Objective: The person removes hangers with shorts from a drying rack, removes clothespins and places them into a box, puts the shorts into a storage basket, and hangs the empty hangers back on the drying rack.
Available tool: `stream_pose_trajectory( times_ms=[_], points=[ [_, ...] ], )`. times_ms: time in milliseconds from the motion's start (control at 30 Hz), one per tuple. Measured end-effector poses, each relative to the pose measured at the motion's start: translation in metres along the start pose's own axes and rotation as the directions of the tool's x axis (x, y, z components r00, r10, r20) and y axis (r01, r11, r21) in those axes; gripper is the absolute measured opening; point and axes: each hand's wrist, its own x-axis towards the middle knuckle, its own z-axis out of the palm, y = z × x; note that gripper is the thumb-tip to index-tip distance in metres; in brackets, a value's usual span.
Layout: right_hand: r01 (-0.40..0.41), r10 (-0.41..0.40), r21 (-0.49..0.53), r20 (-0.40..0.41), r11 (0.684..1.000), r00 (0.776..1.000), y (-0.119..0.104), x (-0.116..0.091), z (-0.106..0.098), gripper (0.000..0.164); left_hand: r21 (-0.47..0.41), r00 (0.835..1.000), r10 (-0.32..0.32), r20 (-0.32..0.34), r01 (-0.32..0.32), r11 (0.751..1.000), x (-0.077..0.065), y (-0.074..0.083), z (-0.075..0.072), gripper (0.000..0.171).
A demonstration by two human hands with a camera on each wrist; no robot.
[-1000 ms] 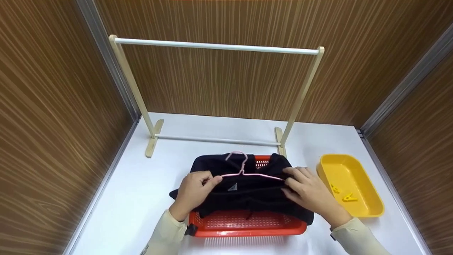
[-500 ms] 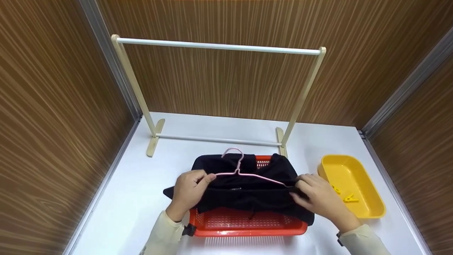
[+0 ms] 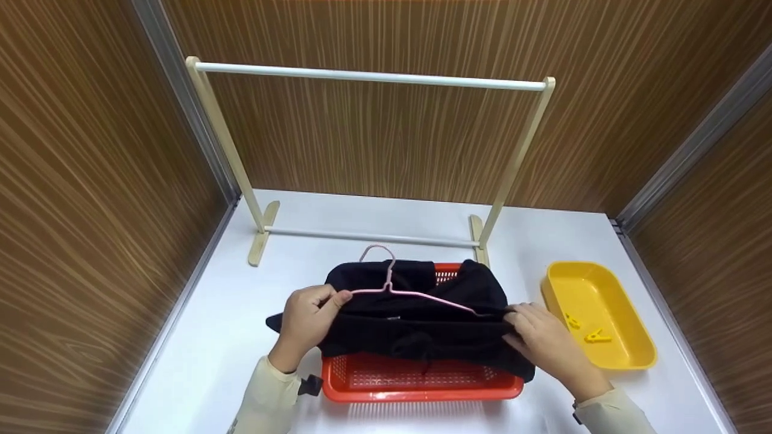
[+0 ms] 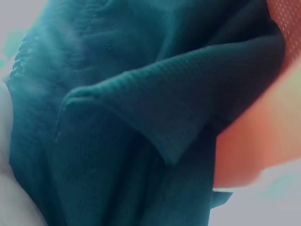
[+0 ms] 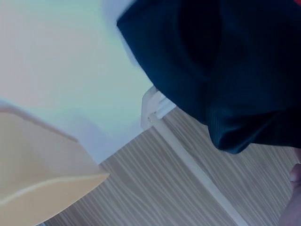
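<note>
Black shorts (image 3: 434,334) with a gathered waistband and a short drawstring lie over a red basket (image 3: 422,396). A pink clothes hanger (image 3: 431,296) stands at the waistband, its hook pointing up and away. My left hand (image 3: 306,319) pinches the hanger's left end together with the cloth between thumb and fingers. At the other side, my right hand (image 3: 543,342) pinches the waistband's right corner, where the hanger's right end dips behind the cloth. Dark folds of the shorts (image 4: 141,103) fill most of the left wrist view. Fingers (image 5: 294,188) show at the right wrist view's edge.
Behind the basket stands a clothes rack with a white top rail (image 3: 374,76) and pale wooden legs. A yellow tray (image 3: 603,289) to the right holds yellow clothespins (image 3: 597,336). Wood-patterned walls (image 3: 374,150) enclose the white table (image 3: 199,337).
My left hand and the hanger have shifted left, and the hook is slightly higher. My right hand has moved right, drawing the waistband wider, and the hanger's right end has slipped behind the cloth.
</note>
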Motion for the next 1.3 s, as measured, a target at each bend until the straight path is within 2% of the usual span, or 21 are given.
stream_pose_trajectory(
  times_ms=[133,233,367,433,500,667,800,933,1000,1033,1067,1100,1200,1233,1300],
  points=[
    [-0.049,0.049,-0.023,0.000,0.999,0.999,0.004,-0.001,0.002,0.043,-0.037,1.000,0.014,-0.004,-0.014,0.999,0.000,-0.004,-0.003,0.046],
    [-0.076,0.075,-0.040,-0.032,0.996,0.997,0.009,0.000,0.004,0.042,-0.106,0.998,0.031,-0.055,-0.037,0.994,-0.002,-0.006,-0.003,0.045],
    [-0.046,0.040,-0.050,-0.109,0.998,0.993,0.011,0.001,0.009,0.021,-0.261,0.988,-0.019,-0.155,-0.022,0.965,-0.002,-0.003,0.002,0.045],
    [-0.025,0.020,-0.048,-0.117,0.999,0.993,0.010,0.004,0.012,0.009,-0.295,0.985,-0.036,-0.169,-0.016,0.955,0.001,0.000,0.008,0.046],
    [-0.027,0.025,-0.023,-0.086,0.999,0.996,0.009,0.008,0.014,0.016,-0.283,0.988,-0.020,-0.155,-0.025,0.959,0.004,0.005,0.014,0.047],
    [-0.092,0.089,0.041,0.058,0.995,0.994,0.009,0.013,0.016,0.043,-0.207,0.995,0.036,-0.095,-0.055,0.977,0.005,0.012,0.028,0.053],
    [-0.132,0.121,0.076,0.129,0.988,0.984,0.006,0.007,0.017,0.049,-0.153,0.997,0.046,-0.056,-0.055,0.987,0.001,0.012,0.031,0.053],
    [-0.226,0.210,0.136,0.121,0.965,0.970,0.003,-0.004,0.016,0.048,-0.127,1.000,0.023,-0.010,-0.024,0.992,-0.001,0.011,0.031,0.048],
    [-0.317,0.307,0.230,0.078,0.920,0.949,0.000,-0.007,0.014,0.045,-0.130,1.000,0.001,0.017,0.001,0.992,-0.001,0.010,0.030,0.046],
    [-0.353,0.357,0.318,0.050,0.880,0.933,-0.001,-0.009,0.015,0.047,-0.129,0.999,-0.007,0.031,0.011,0.992,-0.002,0.010,0.030,0.045],
    [-0.377,0.404,0.416,0.027,0.827,0.915,-0.002,-0.010,0.016,0.050,-0.126,0.999,-0.015,0.049,0.021,0.992,-0.002,0.011,0.029,0.045],
    [-0.388,0.447,0.519,0.012,0.762,0.894,-0.004,-0.010,0.017,0.054,-0.120,0.998,-0.020,0.064,0.027,0.992,-0.002,0.011,0.029,0.045],
    [-0.341,0.547,0.780,-0.001,0.524,0.837,-0.010,-0.009,0.021,0.070,-0.097,0.995,-0.028,0.098,0.038,0.995,-0.003,0.013,0.028,0.044],
    [-0.330,0.566,0.822,0.012,0.464,0.824,-0.010,-0.010,0.023,0.075,-0.092,0.994,-0.031,0.103,0.041,0.995,-0.003,0.014,0.028,0.044],
    [-0.322,0.605,0.859,0.017,0.399,0.796,-0.011,-0.008,0.025,0.077,-0.085,0.993,-0.041,0.111,0.050,0.995,-0.003,0.014,0.028,0.043]
  ],
)
